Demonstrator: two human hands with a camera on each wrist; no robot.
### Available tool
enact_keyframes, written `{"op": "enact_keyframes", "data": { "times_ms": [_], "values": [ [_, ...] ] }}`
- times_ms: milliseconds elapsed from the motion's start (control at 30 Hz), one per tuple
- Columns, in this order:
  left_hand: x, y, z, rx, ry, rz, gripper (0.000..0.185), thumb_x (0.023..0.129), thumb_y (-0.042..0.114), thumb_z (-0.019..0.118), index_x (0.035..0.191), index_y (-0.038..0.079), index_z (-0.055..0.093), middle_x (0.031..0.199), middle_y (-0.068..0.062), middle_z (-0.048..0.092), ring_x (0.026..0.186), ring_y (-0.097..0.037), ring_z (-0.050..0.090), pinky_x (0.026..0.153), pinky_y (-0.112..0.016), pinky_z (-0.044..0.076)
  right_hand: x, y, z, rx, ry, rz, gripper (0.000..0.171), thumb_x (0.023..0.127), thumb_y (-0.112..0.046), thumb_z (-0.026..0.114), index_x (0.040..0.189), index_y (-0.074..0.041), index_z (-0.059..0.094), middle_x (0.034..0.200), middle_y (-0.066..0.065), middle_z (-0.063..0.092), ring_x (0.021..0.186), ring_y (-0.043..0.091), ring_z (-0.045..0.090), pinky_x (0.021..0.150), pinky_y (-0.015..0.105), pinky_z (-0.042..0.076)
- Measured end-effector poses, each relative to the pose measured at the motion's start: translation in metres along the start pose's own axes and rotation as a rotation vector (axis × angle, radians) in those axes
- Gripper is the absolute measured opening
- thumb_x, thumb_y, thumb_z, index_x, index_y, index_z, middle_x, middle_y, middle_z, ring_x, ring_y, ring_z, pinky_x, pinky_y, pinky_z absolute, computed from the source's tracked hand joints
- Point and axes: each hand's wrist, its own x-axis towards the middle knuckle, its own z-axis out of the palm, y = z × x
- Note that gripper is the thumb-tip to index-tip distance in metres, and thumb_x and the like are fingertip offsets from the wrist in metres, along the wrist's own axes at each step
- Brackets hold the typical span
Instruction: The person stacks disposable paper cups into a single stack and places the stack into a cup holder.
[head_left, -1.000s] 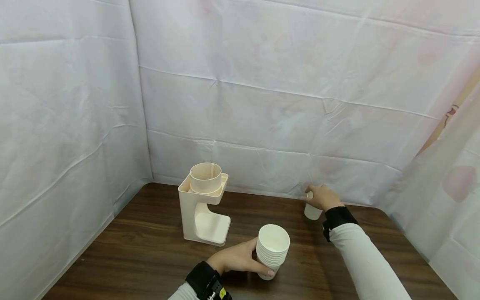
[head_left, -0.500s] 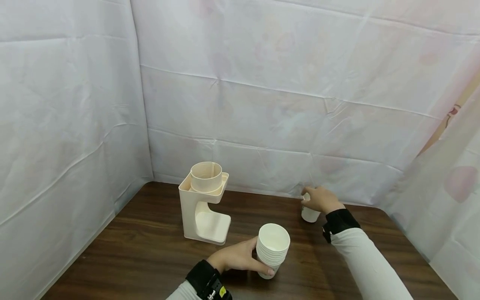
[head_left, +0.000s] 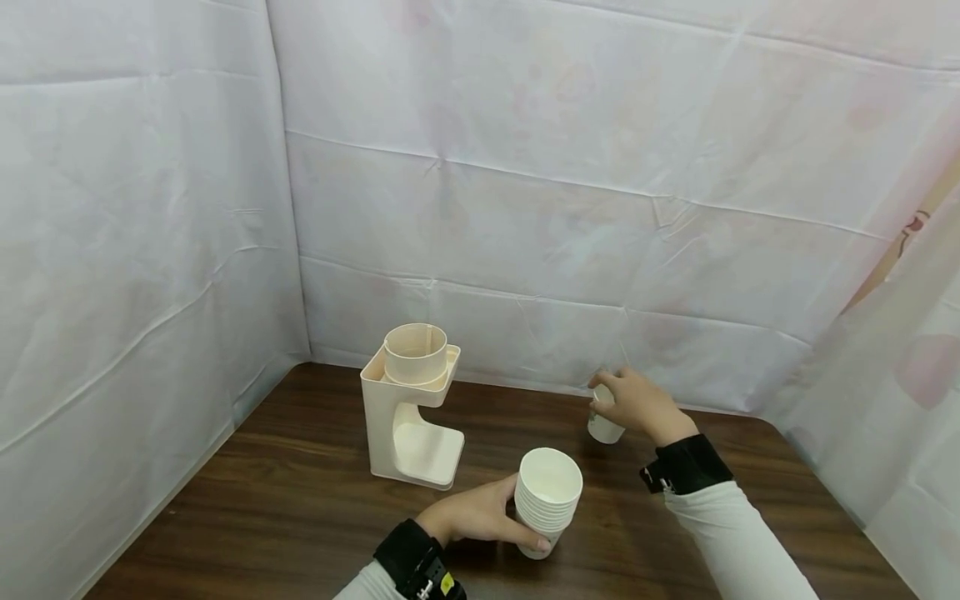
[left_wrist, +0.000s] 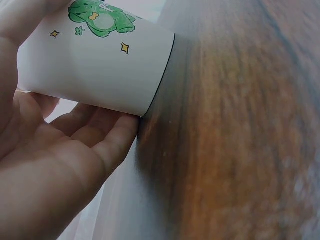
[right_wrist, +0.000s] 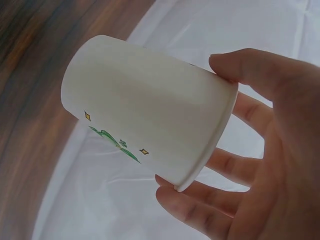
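Observation:
My left hand grips a stack of nested white paper cups from its left side, low on the stack, near the front of the table. In the left wrist view the bottom cup shows a green cartoon animal and small yellow stars, its base at the tabletop. Farther back and to the right, my right hand holds a single white paper cup near its rim. Thumb and fingers pinch that printed paper cup around the rim in the right wrist view. Whether its base touches the table, I cannot tell.
A cream C-shaped stand with a round open holder on top stands left of the cup stack. White cloth sheets hang behind the dark wooden table and along both sides.
The right hand has moved a short way left with the single paper cup in its grip. My left hand and the stack stay in place, as does the stand.

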Motion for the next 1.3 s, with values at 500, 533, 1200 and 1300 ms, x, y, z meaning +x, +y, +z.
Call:
{"op": "enact_keyframes", "data": {
  "times_ms": [500,533,1200,1300],
  "values": [
    [-0.001,-0.003,0.000,-0.024,-0.019,0.003,0.074,0.084,0.014,0.083,0.144,0.030,0.042,0.126,0.014,0.060,0.121,-0.006,0.052,0.106,-0.035,0.033,-0.019,-0.016,-0.021,0.047,0.081,-0.064,0.036,0.097,-0.032,0.066,0.130,-0.017,0.063,0.123,0.020,0.056,0.094,0.037,0.062,0.063,0.045,0.052],
    [0.000,-0.003,0.000,-0.029,-0.024,0.009,0.074,0.084,0.014,0.083,0.144,0.029,0.042,0.126,0.013,0.060,0.121,-0.007,0.052,0.106,-0.034,0.034,-0.020,-0.017,-0.023,0.051,0.080,-0.067,0.036,0.097,-0.032,0.066,0.130,-0.018,0.063,0.123,0.020,0.056,0.094,0.036,0.062,0.063,0.044,0.052],
    [0.001,-0.007,0.001,-0.035,-0.037,0.028,0.069,0.085,0.013,0.082,0.141,0.028,0.044,0.125,0.012,0.061,0.120,-0.007,0.053,0.104,-0.030,0.035,-0.050,-0.039,-0.046,0.091,0.165,-0.246,0.032,0.099,-0.038,0.064,0.128,-0.025,0.065,0.126,0.011,0.058,0.108,0.032,0.060,0.081,0.051,0.052],
    [0.002,-0.007,0.000,-0.035,-0.045,0.035,0.070,0.085,0.014,0.082,0.142,0.028,0.043,0.127,0.012,0.060,0.121,-0.007,0.053,0.105,-0.031,0.034,-0.055,-0.044,-0.051,0.097,0.183,-0.286,0.032,0.099,-0.038,0.064,0.128,-0.024,0.065,0.126,0.010,0.058,0.111,0.033,0.060,0.082,0.052,0.052]
  ]
}}
